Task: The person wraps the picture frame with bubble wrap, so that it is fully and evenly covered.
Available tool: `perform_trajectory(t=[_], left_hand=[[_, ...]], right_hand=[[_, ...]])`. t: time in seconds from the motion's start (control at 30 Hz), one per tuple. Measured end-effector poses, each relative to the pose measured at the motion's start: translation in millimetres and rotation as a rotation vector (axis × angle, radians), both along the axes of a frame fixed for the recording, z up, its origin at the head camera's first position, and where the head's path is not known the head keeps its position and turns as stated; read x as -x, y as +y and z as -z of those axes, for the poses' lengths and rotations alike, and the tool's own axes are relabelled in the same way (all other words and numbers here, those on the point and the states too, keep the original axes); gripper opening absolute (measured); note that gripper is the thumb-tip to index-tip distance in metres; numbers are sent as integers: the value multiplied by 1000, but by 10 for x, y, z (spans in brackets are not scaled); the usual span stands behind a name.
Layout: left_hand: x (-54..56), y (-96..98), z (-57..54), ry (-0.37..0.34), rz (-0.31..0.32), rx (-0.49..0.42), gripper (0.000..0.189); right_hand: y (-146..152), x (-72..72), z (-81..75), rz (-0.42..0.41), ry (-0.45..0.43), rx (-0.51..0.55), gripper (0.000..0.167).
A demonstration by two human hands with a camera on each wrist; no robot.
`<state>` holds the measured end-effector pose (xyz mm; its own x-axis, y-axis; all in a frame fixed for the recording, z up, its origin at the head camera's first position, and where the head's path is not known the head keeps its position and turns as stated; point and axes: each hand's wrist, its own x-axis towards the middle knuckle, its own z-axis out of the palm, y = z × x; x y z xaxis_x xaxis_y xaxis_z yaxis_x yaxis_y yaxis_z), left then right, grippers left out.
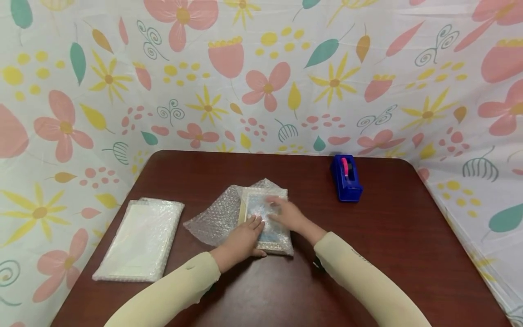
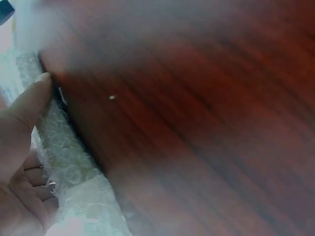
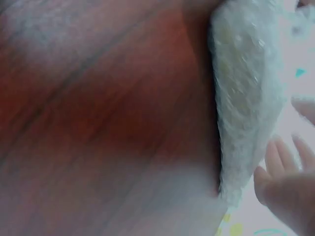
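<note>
A picture frame [image 1: 270,235] with a pale border and a bluish picture lies on the table, partly covered by clear bubble wrap [image 1: 216,215]. One loose flap of the wrap spreads out to the left. My left hand [image 1: 242,238] rests on the frame's lower left with fingers stretched out. In the left wrist view its thumb [image 2: 37,96] lies along the wrapped edge. Over the frame's right half is my right hand [image 1: 289,214], fingers extended and slightly bent. The right wrist view shows its fingers [image 3: 278,157] beside the wrapped side; whether they touch it I cannot tell.
At the left of the table lies another flat, pale item [image 1: 139,240] covered in bubble wrap. A blue tape dispenser [image 1: 347,179] with a pink core stands at the back right. Flower-patterned cloth [image 1: 267,86] hangs behind the dark wooden table [image 1: 392,254].
</note>
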<state>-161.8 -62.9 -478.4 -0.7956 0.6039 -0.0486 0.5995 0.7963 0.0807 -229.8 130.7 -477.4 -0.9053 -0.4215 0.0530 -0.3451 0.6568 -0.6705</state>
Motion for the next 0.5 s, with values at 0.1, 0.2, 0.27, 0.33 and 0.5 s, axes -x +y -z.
perform_trajectory(t=[0.1, 0.2, 0.27, 0.33, 0.5], left_hand=[[-4, -16, -6, 1, -10, -6, 88], [-4, -31, 2, 1, -17, -14, 86], [-4, -36, 8, -2, -20, -16, 85], [-3, -35, 21, -7, -23, -27, 84], [-3, -26, 57, 9, -11, -37, 83]], right_hand=[[50, 124, -60, 159, -15, 115, 54], [76, 277, -107, 191, -85, 61, 56], [74, 373, -124, 163, -149, 29, 54], [62, 454, -128, 156, -196, 21, 50], [27, 574, -91, 165, -207, 21, 42]])
